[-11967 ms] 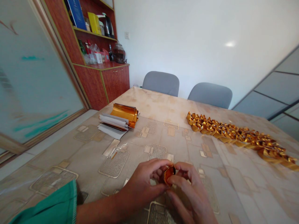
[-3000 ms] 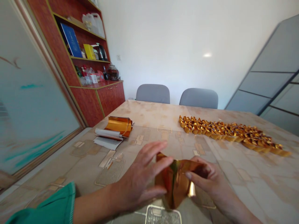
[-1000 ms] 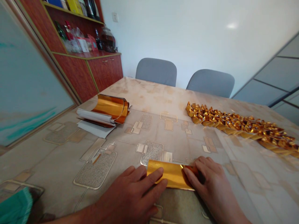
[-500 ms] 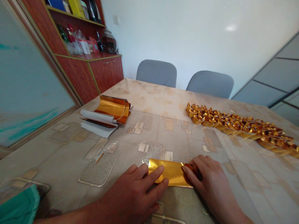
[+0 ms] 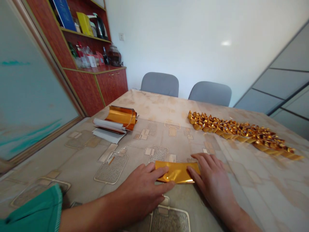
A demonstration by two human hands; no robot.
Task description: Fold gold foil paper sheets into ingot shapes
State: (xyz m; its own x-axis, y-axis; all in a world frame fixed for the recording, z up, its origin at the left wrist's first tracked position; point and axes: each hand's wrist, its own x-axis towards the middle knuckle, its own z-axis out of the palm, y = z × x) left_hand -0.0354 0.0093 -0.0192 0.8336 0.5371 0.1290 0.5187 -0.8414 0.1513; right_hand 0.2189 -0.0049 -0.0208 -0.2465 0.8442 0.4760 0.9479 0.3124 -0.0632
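A folded strip of gold foil paper (image 5: 180,172) lies flat on the patterned tablecloth in front of me. My left hand (image 5: 142,182) holds its left end down, with two fingers stretched over the foil and the thumb out of sight. At the other end, my right hand (image 5: 214,175) rests its thumb on the foil, while its fingers reach out straight past the far edge. Farther off to the left sits a curled stack of gold foil sheets (image 5: 122,117) with white backs. On the right lie long rows of folded gold foil pieces (image 5: 236,129).
The table (image 5: 154,103) is covered with a patterned cloth. Two grey chairs (image 5: 159,84) stand behind it against a white wall. A reddish cabinet (image 5: 113,85) with bottles and boxes is at the back left, next to a glass door (image 5: 36,96).
The raised, curled flap at the strip's right end now lies flat under my right thumb. My right fingers have stretched out. The view has tilted up a little.
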